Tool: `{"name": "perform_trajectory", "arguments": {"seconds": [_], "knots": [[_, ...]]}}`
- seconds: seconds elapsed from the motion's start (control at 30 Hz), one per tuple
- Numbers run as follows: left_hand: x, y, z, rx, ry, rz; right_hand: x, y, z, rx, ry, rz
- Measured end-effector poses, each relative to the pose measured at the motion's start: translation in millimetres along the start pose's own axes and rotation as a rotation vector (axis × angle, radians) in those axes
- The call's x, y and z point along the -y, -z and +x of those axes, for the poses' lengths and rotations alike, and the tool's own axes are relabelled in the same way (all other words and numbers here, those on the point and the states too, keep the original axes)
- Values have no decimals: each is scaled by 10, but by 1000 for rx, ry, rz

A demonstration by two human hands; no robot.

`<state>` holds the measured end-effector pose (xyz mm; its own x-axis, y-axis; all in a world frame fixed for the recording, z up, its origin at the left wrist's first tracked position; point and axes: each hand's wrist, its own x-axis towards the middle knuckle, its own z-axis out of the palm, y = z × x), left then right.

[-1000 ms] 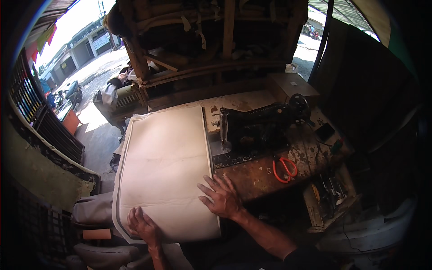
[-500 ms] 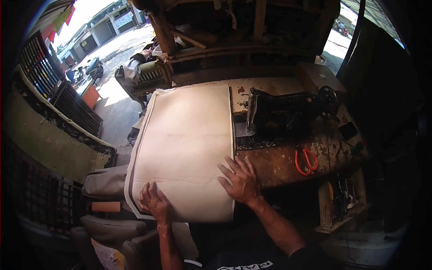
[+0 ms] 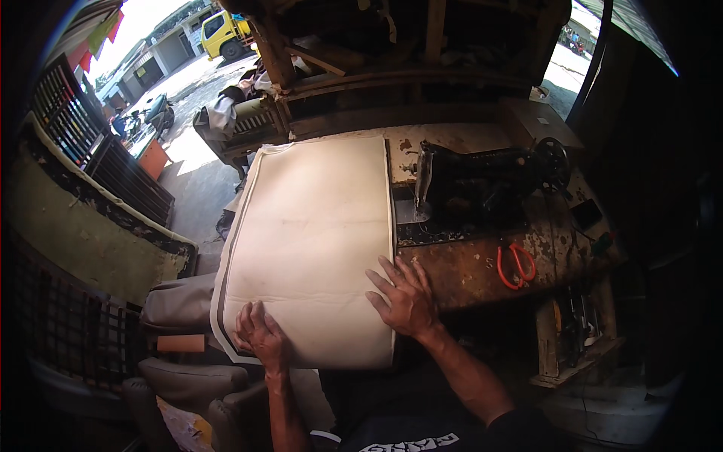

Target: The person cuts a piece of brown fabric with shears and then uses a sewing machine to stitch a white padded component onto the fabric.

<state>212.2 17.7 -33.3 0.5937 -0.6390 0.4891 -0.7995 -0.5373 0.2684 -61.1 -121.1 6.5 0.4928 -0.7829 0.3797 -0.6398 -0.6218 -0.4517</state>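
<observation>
A wide cream sheet of padded material [image 3: 316, 218] lies flat over the left part of the sewing table, with layered edges and a dark strip along its left side. My left hand [image 3: 260, 335] rests on its near left corner, fingers slightly bent and apart. Near the sheet's right edge, my right hand [image 3: 407, 297] lies with fingers spread, partly over the edge. Neither hand grips anything. Just right of the sheet stands a black sewing machine [image 3: 482, 173], its needle end close to the sheet's edge.
Red-handled scissors [image 3: 517, 266] lie on the worn tabletop [image 3: 459, 275] right of my right hand. A wooden frame [image 3: 407, 90] stands behind the table. Brown upholstered pieces [image 3: 188, 380] and a small orange-brown block [image 3: 181, 343] sit at the lower left. A yellow truck [image 3: 224, 36] is outside.
A yellow truck has come into view on the road outside. The view has shifted slightly; both hands keep their places on the sheet.
</observation>
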Motion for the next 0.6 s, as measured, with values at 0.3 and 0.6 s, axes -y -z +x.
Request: {"name": "perform_trajectory", "arguments": {"seconds": [0.3,0.6], "knots": [[2,17,10,39,7,21,-11,-4,-1,-18,14,0],[-23,-27,-14,41,13,-24,-24,8,-4,-9,11,-19]]}}
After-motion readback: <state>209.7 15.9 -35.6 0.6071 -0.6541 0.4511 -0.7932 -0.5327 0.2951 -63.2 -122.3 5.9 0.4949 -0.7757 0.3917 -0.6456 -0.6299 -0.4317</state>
